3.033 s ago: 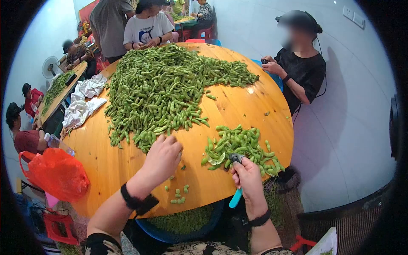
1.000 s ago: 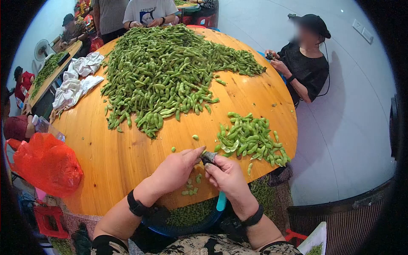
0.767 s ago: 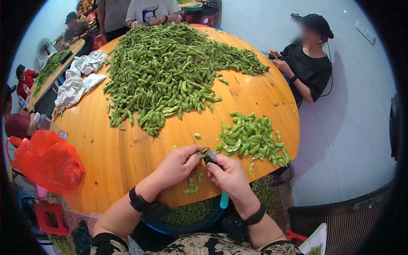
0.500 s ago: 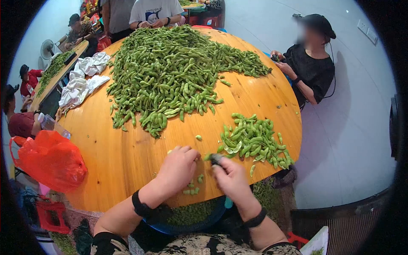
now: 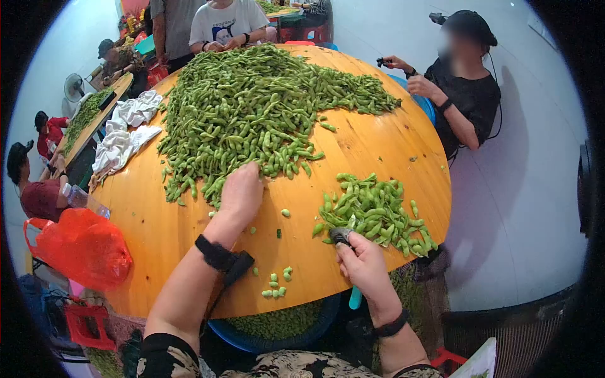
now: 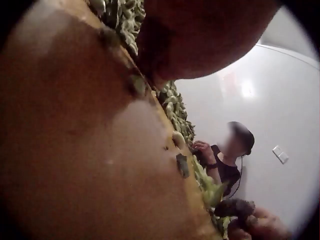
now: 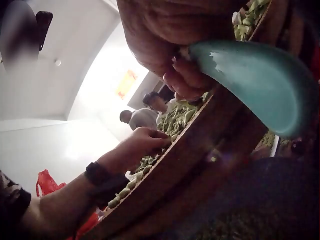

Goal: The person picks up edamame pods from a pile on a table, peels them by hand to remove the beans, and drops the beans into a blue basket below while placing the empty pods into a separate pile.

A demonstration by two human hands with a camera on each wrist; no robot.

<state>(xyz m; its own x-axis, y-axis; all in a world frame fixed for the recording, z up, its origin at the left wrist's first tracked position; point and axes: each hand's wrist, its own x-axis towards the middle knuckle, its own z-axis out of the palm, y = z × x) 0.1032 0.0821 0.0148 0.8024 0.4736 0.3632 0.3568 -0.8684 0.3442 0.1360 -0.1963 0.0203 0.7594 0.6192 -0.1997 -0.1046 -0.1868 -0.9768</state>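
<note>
My left hand [image 5: 242, 192] reaches to the near edge of the big heap of edamame pods [image 5: 233, 120]; its fingertips are hidden in the head view. On the right, my right hand [image 5: 368, 271] grips a tool with a turquoise handle [image 7: 260, 80], whose working end does not show. A dark grey wrap [image 5: 340, 236] covers the tip of that hand's grip, close over the smaller pod pile [image 5: 378, 211]. Several shelled beans [image 5: 275, 285] lie near the table's front edge.
A blue basin [image 5: 220, 334] holding green beans stands below the round table [image 5: 170, 252]. At the left are a red plastic bag [image 5: 82, 246] and white cloths [image 5: 120, 142]. A person in black [image 5: 463, 101] sits at the right; others are around the tables.
Both hands were together at the front of the table; now the left has moved forward to the heap and the right has moved rightward with the turquoise-handled tool, beside the small pile.
</note>
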